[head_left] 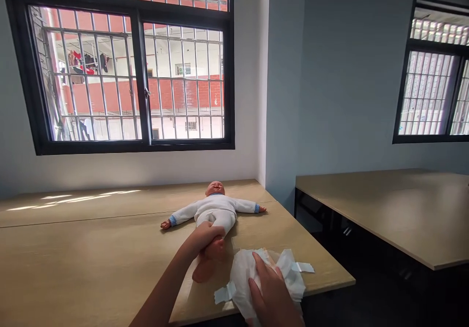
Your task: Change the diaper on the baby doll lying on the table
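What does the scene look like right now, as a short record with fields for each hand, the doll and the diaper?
left hand: left hand closed around the legs of the baby doll
right hand: right hand flat on the diaper, fingers spread on top
doll: lying face up on the wooden table, arms out, white outfit, bare legs toward the camera
diaper: white, opened, tabs loose, at the near table edge, right of the doll's feet
surroundings: barred window behind; second table to the right
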{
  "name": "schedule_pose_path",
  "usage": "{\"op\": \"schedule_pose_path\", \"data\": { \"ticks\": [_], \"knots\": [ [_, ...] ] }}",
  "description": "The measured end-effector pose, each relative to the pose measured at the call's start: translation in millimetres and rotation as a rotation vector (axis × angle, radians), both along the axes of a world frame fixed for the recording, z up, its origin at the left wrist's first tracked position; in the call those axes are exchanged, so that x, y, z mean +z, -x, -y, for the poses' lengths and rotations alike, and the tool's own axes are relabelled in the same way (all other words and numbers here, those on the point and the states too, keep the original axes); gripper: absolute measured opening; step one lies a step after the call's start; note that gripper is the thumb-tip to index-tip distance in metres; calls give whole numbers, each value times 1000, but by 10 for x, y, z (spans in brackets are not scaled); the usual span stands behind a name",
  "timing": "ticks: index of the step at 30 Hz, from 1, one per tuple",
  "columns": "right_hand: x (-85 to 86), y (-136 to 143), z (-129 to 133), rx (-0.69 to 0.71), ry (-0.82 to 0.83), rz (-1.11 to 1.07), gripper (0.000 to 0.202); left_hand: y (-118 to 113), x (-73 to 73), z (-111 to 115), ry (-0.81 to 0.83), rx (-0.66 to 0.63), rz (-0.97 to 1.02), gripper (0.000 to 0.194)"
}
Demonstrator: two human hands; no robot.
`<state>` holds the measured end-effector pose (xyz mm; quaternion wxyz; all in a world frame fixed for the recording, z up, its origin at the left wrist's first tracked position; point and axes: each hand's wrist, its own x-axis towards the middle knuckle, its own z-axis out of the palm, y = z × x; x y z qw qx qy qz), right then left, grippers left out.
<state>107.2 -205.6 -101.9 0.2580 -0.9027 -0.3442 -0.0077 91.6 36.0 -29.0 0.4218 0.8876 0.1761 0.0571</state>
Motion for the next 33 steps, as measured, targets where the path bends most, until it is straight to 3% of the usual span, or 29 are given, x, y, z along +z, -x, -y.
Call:
{"op": "schedule_pose_path", "data": {
  "ticks": [6, 15, 18, 20, 23, 27, 30, 33],
  "knots": [
    [6, 5, -23, -47, -22, -12, 59, 70, -81, 35, -137, 62, -66, 13],
    [-55, -18, -18, -46, -75, -24, 58, 107, -195, 138, -486, 110, -245, 22],
    [-89, -48, 23, -54, -167, -39, 54, 164, -250, 225, -593, 124, -124, 23],
    [-110, -83, 67, -65, -246, -81, 52, 236, -250, 315, -608, 74, 24, 19],
    [-125, -151, 137, -56, -332, -156, 50, 368, -183, 479, -463, -59, 203, 24],
    [-112, -196, 181, -42, -349, -203, 47, 458, -84, 658, -223, -244, 128, 48],
    [-102, -180, 179, -59, -347, -203, 44, 431, -86, 715, -278, -376, 73, 62],
    [-104, -169, 186, -77, -342, -188, 40, 390, -130, 709, -367, -394, 59, 55]
  ]
}}
